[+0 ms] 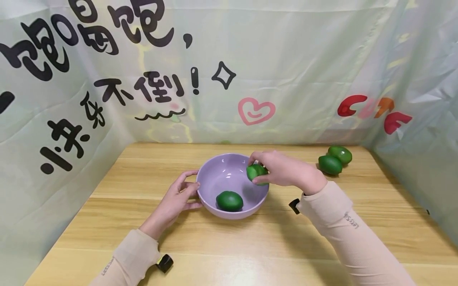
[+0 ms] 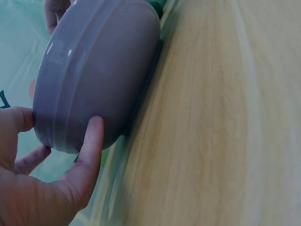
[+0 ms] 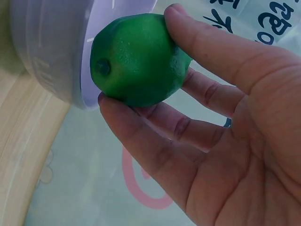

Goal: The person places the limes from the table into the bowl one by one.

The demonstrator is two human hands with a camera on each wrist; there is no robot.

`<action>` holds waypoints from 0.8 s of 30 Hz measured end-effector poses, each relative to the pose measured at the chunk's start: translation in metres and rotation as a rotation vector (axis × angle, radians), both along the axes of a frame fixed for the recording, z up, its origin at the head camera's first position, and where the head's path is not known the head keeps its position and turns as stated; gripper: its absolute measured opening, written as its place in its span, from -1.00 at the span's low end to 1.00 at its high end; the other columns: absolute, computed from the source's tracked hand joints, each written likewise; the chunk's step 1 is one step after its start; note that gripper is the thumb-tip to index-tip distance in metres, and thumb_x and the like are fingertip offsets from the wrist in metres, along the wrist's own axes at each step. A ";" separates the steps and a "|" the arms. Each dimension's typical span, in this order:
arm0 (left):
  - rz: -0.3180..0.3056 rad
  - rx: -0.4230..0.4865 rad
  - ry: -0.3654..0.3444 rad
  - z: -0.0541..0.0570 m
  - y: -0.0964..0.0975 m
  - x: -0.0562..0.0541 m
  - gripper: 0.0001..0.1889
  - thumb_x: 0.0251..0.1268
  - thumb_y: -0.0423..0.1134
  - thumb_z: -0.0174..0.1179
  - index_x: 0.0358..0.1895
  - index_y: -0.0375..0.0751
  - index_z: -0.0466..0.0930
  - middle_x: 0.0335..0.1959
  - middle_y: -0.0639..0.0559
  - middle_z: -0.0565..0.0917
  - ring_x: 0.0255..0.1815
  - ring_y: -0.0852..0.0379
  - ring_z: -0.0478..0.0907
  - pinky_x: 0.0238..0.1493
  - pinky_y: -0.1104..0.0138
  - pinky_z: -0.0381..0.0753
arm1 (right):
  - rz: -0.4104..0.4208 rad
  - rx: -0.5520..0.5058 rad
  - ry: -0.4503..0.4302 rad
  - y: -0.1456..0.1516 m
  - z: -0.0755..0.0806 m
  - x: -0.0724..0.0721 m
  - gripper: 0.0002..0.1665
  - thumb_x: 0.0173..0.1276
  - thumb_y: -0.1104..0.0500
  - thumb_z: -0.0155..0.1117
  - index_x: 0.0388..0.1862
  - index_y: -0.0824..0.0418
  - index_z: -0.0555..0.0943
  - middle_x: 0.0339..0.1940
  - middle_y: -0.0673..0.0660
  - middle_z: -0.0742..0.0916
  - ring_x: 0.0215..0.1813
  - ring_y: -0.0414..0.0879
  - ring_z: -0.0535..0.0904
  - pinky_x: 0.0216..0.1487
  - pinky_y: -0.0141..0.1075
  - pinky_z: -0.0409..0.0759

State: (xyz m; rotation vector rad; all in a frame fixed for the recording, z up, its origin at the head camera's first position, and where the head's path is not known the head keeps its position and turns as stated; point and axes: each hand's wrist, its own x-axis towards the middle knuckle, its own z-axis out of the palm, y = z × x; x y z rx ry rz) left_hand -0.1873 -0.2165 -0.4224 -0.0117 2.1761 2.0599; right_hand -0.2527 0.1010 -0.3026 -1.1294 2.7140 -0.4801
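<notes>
Lilac and glossy, a bowl [image 1: 222, 178] sits just right of the left hand [image 1: 177, 194], whose spread fingers touch its outer wall. The right hand [image 1: 280, 169], fingers curled, pinches a lime [image 1: 256, 172] over the bowl's right edge; another lime [image 1: 229, 201] lies inside, two limes [image 1: 330, 165] beyond that hand.

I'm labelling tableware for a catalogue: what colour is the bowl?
The bowl is light purple, best seen in the head view.

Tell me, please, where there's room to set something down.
Bare table lies left of the left hand, between the sleeves in front of the bowl, and right of the right sleeve, nearer than two green fruits. The bowl is crowded: left hand against it, right hand holding a fruit at its rim, another inside.
</notes>
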 end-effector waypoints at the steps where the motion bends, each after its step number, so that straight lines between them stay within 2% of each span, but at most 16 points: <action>1: 0.003 0.003 0.002 0.000 0.000 0.000 -0.48 0.70 -0.25 0.08 0.60 0.04 0.31 0.32 -0.37 0.43 0.13 -0.15 0.71 0.11 0.05 0.90 | 0.005 0.002 0.002 -0.001 0.000 0.001 -0.53 0.41 0.13 0.56 0.20 0.24 0.63 0.04 0.13 0.76 0.05 0.02 0.64 0.13 -0.10 0.70; 11: 0.011 0.010 -0.004 -0.002 0.000 -0.001 -0.48 0.69 -0.26 0.09 0.60 0.05 0.33 0.31 -0.38 0.43 0.13 -0.16 0.71 0.10 0.03 0.90 | 0.016 0.032 -0.018 -0.011 -0.008 0.004 -0.54 0.40 0.14 0.57 0.17 0.24 0.63 -0.05 0.11 0.74 -0.03 -0.04 0.61 0.04 -0.22 0.70; 24: 0.009 0.006 0.000 -0.003 0.000 -0.002 -0.48 0.69 -0.26 0.09 0.60 0.06 0.33 0.30 -0.37 0.44 0.13 -0.15 0.71 0.12 0.01 0.90 | 0.021 0.098 -0.045 -0.022 -0.015 0.007 -0.55 0.40 0.14 0.57 0.16 0.22 0.61 -0.09 0.08 0.73 -0.08 -0.09 0.63 -0.03 -0.28 0.74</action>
